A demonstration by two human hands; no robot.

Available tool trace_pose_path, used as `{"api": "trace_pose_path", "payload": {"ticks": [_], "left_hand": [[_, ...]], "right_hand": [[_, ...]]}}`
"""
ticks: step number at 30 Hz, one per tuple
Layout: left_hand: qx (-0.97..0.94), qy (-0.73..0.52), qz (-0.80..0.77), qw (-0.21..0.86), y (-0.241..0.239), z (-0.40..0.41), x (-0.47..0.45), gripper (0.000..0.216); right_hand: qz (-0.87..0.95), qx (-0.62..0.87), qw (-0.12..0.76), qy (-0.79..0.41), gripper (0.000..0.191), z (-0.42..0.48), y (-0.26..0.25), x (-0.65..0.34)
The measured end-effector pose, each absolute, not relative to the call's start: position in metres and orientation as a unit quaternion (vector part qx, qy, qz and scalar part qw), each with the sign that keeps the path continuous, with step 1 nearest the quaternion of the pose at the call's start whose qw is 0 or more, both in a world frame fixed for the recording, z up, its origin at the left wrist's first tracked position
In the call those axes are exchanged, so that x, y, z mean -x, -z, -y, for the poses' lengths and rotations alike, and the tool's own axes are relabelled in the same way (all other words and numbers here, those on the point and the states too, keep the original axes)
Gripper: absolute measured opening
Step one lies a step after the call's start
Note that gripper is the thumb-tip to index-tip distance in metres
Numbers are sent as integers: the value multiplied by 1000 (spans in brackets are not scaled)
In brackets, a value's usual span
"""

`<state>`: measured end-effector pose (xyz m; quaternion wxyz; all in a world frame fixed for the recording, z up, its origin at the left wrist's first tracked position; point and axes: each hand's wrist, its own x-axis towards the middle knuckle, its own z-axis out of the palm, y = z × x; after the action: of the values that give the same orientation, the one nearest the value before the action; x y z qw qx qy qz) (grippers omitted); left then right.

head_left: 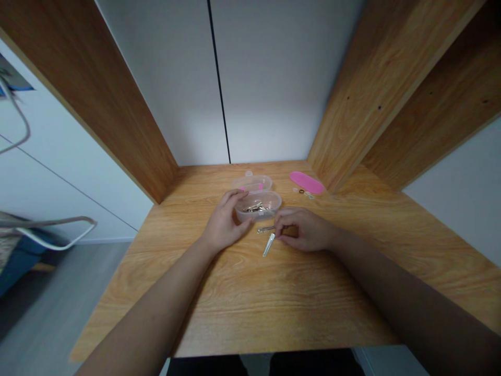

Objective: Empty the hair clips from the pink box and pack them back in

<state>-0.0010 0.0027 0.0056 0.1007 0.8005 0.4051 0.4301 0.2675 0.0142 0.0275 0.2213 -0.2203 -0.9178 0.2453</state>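
Wood tbl (pixel 238 303), clip (pixel 268 246) at R hand (pixel 307 230) fingertips (pixel 278 235)

One camera sits on the person's head; it looks forward and down at the bench (pixel 242 308); a white panel (pixel 270 78) stands at the far side, and dark legs (pixel 207 366) peek in at the near edge; the view is wide, with the floor (pixel 94 292) on the left and a wooden board (pixel 364 94) on the right; the left hand (pixel 226 219) and right hand (pixel 307 230) look small, near the middle.
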Motion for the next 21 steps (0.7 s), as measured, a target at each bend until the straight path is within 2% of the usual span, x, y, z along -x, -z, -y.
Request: {"api": "trace_pose_path", "payload": {"ticks": [9,14,21], "left_hand": [[-801,-429,-406,102,-7,-1,1,61],[-801,-430,-404,100,-5,-3,1,62],[-801,-425,-409,103,-4,-3,3,61]], "right_hand": [[923,210,211,-243,32,-16,-28,-268],[926,209,206,-239,27,-16,-24,-268],[920,232,195,-248,11,-14,-28,-268]]}}
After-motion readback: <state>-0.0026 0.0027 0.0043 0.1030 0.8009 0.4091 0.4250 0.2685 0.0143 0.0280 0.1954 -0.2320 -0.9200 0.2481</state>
